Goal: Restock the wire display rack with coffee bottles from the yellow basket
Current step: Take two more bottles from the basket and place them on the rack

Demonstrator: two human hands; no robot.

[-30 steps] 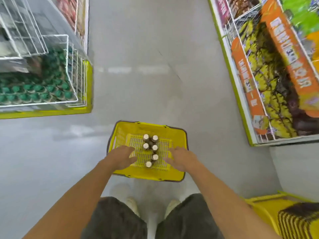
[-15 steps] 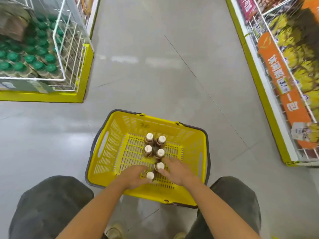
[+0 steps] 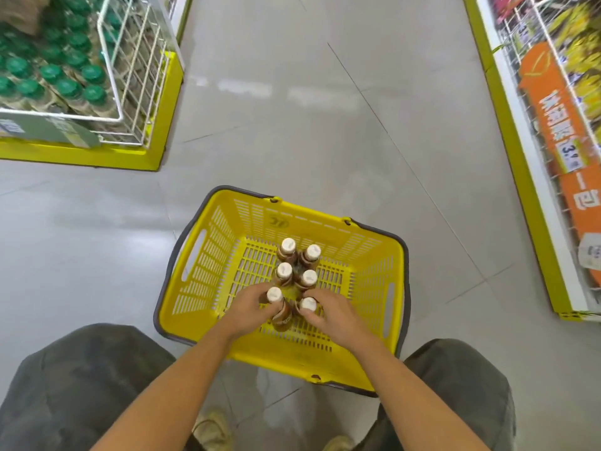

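A yellow basket (image 3: 208,265) with a grey rim sits on the floor in front of my knees. Several brown coffee bottles with white caps stand in two rows in its middle. My left hand (image 3: 250,309) is wrapped around the nearest left bottle (image 3: 282,317), which is tilted and lifted a little. My right hand (image 3: 328,312) closes around the nearest right bottle (image 3: 308,304). The other bottles (image 3: 297,265) stand upright beyond them. The white wire display rack (image 3: 130,76) is at the upper left, holding green-capped bottles.
The rack stands on a yellow base (image 3: 159,125). A shelf unit (image 3: 553,141) with yellow packets and orange price signs runs along the right. Grey tiled floor (image 3: 309,125) lies between them. My knees and shoes frame the basket's near side.
I have crouched lower and the basket looks closer. Both hands went from resting on the basket's near edge to closing around the two nearest bottles; the left bottle has tipped and risen slightly.
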